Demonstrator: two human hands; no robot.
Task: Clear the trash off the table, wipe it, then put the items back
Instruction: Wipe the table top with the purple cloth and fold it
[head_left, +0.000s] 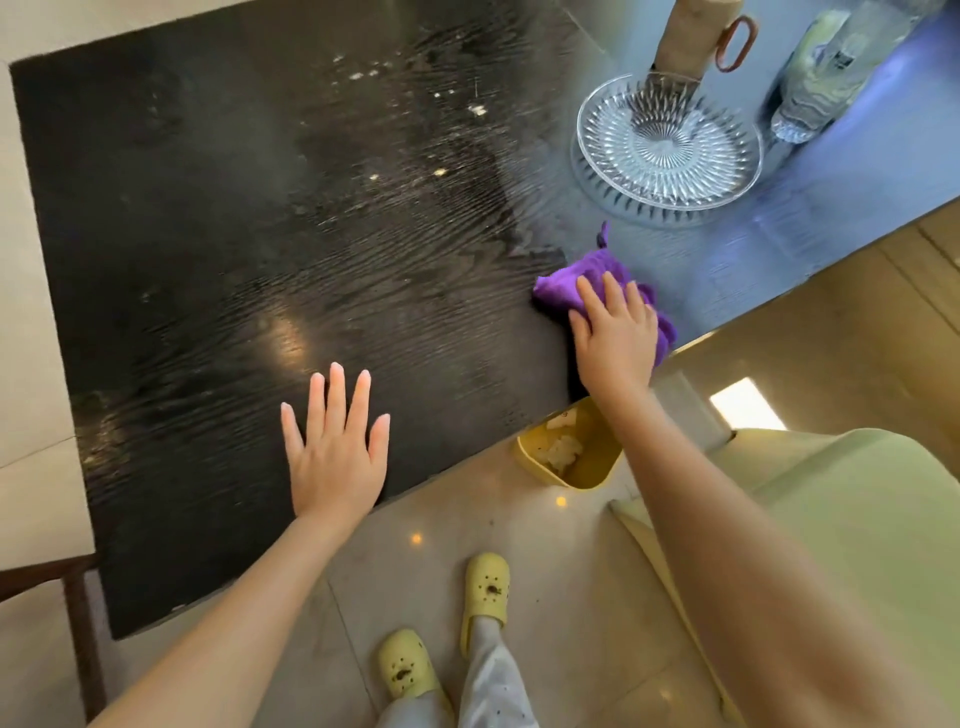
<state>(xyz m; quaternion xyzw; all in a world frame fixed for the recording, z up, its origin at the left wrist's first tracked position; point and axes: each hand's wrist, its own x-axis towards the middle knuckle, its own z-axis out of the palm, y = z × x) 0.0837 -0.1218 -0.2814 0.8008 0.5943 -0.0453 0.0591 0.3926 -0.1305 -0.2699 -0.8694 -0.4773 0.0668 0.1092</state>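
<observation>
Dark rippled counter (234, 234), crumbs at far middle; tiled floor (467, 545) below. Left hand (335, 447) flat, fingers spread, on near edge. Right hand (615, 338) pressed flat on purple cloth (566, 288), well apart from left. Yellow bin (535, 457) beneath.

We can read no text, label, brand, number or sign anywhere here. The plastic bottle (810, 78) at the far right of the table (208, 234) carries a wrapper, but whatever is printed on it is too blurred for us to make out.
</observation>
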